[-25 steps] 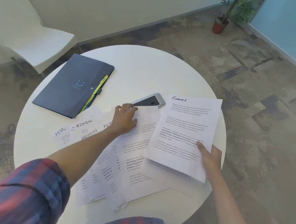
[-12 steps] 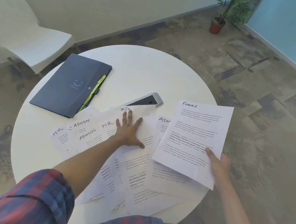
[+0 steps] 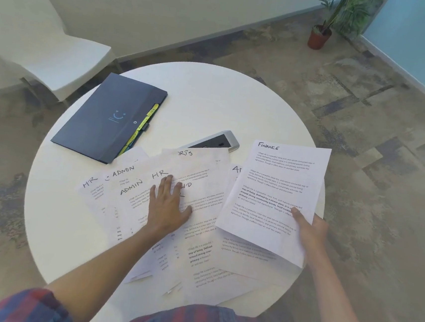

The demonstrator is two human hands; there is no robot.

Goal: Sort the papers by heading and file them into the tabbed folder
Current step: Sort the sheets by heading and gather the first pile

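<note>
Several white sheets with handwritten headings lie fanned over the round white table [image 3: 212, 98]. I can read HR and ADMIN on the spread papers [image 3: 125, 189]. My left hand [image 3: 169, 206] lies flat with straight fingers on the sheets near the middle. My right hand [image 3: 310, 228] pinches the lower right edge of the FINANCE sheet [image 3: 275, 193], held slightly above the pile at the table's right side. The dark blue tabbed folder [image 3: 111, 117] lies closed at the back left, yellow tabs showing at its right edge.
A silver device [image 3: 223, 140] with a dark screen lies behind the papers, partly covered by them. A white chair [image 3: 48, 49] stands at the back left. A potted plant [image 3: 320, 36] is on the carpet far right.
My left hand uncurled, flattened and slid left toward me across the sheets, uncovering more headings. My right hand carried the FINANCE sheet a little to the right.
</note>
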